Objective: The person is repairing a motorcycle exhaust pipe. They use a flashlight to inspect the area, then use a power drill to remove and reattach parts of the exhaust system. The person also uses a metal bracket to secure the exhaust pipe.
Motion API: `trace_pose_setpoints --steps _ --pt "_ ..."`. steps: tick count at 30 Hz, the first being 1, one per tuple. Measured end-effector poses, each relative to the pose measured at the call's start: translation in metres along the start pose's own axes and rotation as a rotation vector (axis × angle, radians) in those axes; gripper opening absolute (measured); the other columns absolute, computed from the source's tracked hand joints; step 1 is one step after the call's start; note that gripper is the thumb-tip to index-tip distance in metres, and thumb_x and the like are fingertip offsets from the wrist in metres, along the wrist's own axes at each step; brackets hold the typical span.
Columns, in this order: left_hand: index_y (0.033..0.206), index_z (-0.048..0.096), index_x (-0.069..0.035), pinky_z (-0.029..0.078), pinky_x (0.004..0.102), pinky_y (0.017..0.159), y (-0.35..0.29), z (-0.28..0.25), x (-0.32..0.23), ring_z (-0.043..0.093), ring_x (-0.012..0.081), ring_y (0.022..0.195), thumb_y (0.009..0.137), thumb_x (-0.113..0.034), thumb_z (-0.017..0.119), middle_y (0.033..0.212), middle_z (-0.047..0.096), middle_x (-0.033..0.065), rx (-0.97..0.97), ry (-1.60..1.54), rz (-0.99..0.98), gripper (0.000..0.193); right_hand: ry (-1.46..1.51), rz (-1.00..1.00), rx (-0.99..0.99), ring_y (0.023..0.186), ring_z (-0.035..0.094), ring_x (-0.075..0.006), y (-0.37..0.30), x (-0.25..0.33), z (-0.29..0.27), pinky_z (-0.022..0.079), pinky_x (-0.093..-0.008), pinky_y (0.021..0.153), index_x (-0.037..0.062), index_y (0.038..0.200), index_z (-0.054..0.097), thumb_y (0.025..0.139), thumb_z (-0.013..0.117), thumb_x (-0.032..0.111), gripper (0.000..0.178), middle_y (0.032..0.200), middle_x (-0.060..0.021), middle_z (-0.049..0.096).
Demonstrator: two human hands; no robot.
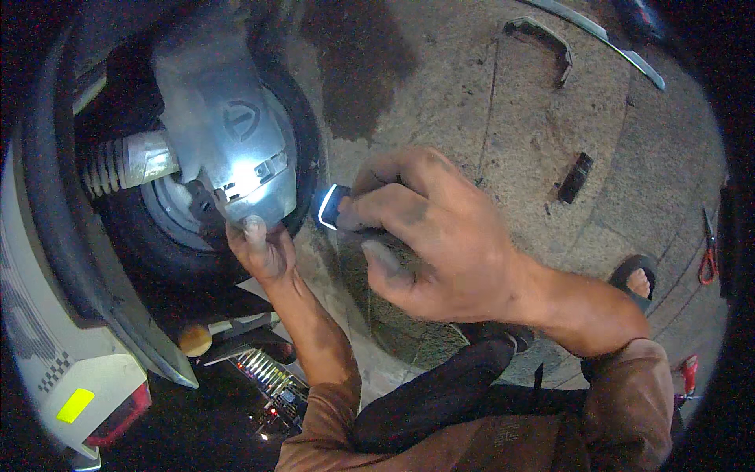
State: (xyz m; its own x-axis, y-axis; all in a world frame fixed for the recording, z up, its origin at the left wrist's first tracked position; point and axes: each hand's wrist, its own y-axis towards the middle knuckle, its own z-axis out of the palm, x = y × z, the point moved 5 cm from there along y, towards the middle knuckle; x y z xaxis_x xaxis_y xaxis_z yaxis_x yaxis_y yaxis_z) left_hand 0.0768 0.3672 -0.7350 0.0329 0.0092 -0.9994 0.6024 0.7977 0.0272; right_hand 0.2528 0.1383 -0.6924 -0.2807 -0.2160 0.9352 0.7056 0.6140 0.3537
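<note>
My left hand [264,250] grips the lower edge of a grey plastic cover [212,86], its thumb pressed on the face and its fingers behind. The cover stands in front of a scooter wheel with a black tire [308,118]. Bright light falls on the cover's lower part, around a small slot and a metal clip [271,167]. Between the thumb and fingers of my right hand [440,236] is a small dark flashlight [330,208] with a lit, pale rim. It points at the cover from the right, apart from it.
A ribbed shock absorber boot [118,164] sits left of the wheel. The scooter's white body panel [86,377] fills the lower left, by a coil spring [271,379]. On the paving lie a black block [576,178], a curved strip [543,39] and red-handled scissors [709,256].
</note>
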Motion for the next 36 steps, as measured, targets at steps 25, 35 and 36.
trace_pose_setpoints --steps 25,35,36 --pt "0.104 0.054 0.001 0.045 0.0213 0.066 -0.084 -0.052 -0.106 0.057 0.0116 0.079 0.081 -0.006 0.064 0.092 0.060 0.0056 -0.162 -0.050 -0.030 0.026 -0.931 0.208 0.157 0.086 0.057 -0.0352 -0.127 0.033 -0.106 0.045 -0.0437 0.076 0.0051 0.096 0.060 0.076 0.062 0.016 0.023 0.089 -0.0180 0.060" --pt "0.110 0.051 0.004 0.043 0.0249 0.079 -0.052 -0.070 -0.109 0.055 0.0132 0.089 0.082 -0.003 0.061 0.100 0.058 0.0071 -0.176 -0.041 -0.034 0.031 -1.127 0.292 -0.225 0.087 0.061 -0.0333 -0.004 -0.015 -0.167 0.048 -0.0369 0.077 0.0030 0.101 0.062 0.079 0.057 0.019 0.028 0.094 -0.0188 0.063" --pt "0.112 0.050 0.004 0.043 0.0252 0.079 -0.048 -0.069 -0.109 0.055 0.0133 0.090 0.082 -0.003 0.061 0.102 0.057 0.0076 -0.166 -0.037 -0.051 0.033 -1.161 0.256 -0.215 0.089 0.060 -0.0332 0.013 -0.021 -0.172 0.047 -0.0378 0.077 0.0035 0.103 0.061 0.079 0.057 0.020 0.029 0.094 -0.0185 0.063"
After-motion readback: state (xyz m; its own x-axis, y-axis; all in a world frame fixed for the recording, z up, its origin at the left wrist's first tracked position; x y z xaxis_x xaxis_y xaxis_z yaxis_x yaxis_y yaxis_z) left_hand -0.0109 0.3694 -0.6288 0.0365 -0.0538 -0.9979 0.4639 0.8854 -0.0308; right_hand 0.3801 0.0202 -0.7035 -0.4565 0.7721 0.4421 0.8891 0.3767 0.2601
